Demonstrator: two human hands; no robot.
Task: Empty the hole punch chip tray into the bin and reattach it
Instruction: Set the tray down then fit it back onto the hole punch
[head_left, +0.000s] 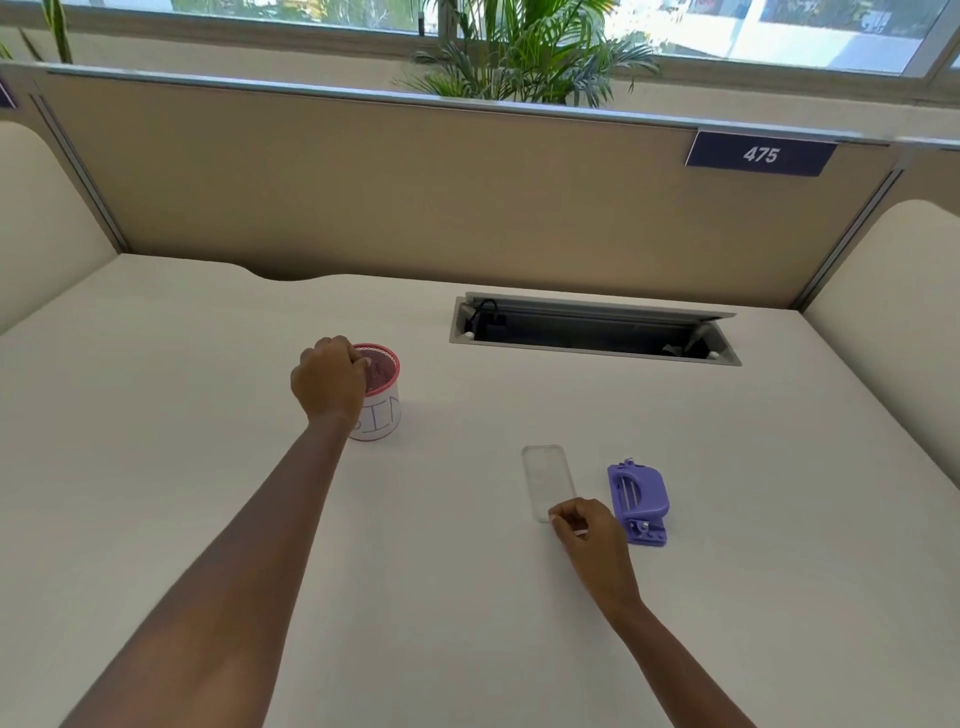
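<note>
A small pink mesh bin (383, 387) with a white paper label stands left of centre on the white desk (208, 493). My left hand (328, 378) is over its left rim, fingers closed at the rim; whether they hold anything is hidden. A clear plastic chip tray (546, 478) lies flat on the desk at centre right. My right hand (587, 527) pinches its near end. The purple hole punch (638, 501) lies upside down just right of the tray, its underside showing.
A recessed cable box (592, 332) with an open lid sits in the desk behind the tray. A beige partition (415, 182) bearing a "475" sign (761, 154) closes the back. Side panels flank the desk.
</note>
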